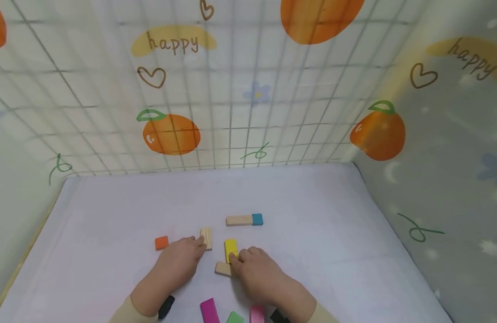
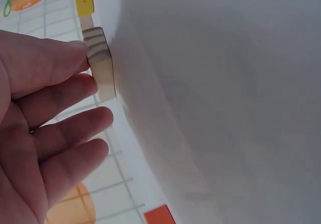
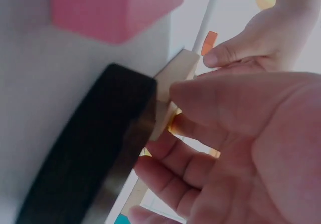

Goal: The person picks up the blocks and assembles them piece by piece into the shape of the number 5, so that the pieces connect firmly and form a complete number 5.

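In the head view, my left hand reaches its fingertips to a striped wooden block. Thumb and forefinger meet the side of that wooden block in the left wrist view, the other fingers loosely extended. My right hand is over a plain wooden block, covering its right end; one finger touches a yellow block just behind it. From the right wrist, the thumb lies against the plain wooden block, with fingers curled on its far side. My palm hides part of that contact.
Behind the hands lies a wooden block end to end with a blue block. An orange block sits left. Nearer are magenta, green, pink and black blocks. Patterned curtains surround the white table.
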The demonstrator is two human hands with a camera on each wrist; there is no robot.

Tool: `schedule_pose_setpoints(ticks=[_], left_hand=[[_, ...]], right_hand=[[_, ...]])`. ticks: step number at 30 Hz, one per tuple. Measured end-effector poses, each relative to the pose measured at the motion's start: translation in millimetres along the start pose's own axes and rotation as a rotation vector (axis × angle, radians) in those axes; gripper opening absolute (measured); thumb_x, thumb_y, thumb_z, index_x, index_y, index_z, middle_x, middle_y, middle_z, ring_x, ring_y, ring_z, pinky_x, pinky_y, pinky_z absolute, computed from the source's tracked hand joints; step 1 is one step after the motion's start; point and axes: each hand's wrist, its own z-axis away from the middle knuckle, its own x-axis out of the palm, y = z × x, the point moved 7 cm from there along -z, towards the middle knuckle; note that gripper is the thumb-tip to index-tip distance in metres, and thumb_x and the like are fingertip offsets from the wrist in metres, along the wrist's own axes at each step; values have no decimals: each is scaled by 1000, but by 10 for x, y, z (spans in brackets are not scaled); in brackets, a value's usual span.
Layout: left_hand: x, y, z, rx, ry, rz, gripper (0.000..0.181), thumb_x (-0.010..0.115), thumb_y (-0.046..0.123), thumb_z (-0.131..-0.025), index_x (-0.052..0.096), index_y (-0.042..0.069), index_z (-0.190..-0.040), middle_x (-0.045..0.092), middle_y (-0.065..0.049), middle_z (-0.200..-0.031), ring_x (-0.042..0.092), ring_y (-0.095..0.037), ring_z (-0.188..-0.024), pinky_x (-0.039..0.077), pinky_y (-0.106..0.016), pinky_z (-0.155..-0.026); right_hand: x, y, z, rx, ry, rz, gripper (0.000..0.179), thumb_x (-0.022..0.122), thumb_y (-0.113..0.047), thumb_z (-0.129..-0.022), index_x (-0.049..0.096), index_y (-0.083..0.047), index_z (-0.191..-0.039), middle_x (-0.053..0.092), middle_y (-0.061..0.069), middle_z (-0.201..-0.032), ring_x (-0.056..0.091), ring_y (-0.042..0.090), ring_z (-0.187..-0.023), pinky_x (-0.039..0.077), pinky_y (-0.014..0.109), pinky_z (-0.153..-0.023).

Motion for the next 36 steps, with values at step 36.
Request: schedule_pose_setpoints(ticks=[36], left_hand=[[58, 190, -281, -9, -62, 14, 45, 66, 24, -95, 62, 18, -140, 56, 2, -149, 55, -25, -135, 57, -43, -94]], right_hand=[[24, 28, 21, 14, -30, -62, 47, 63, -20, -98, 57, -17, -145, 60, -2, -100, 43, 11, -85, 48, 29, -86]])
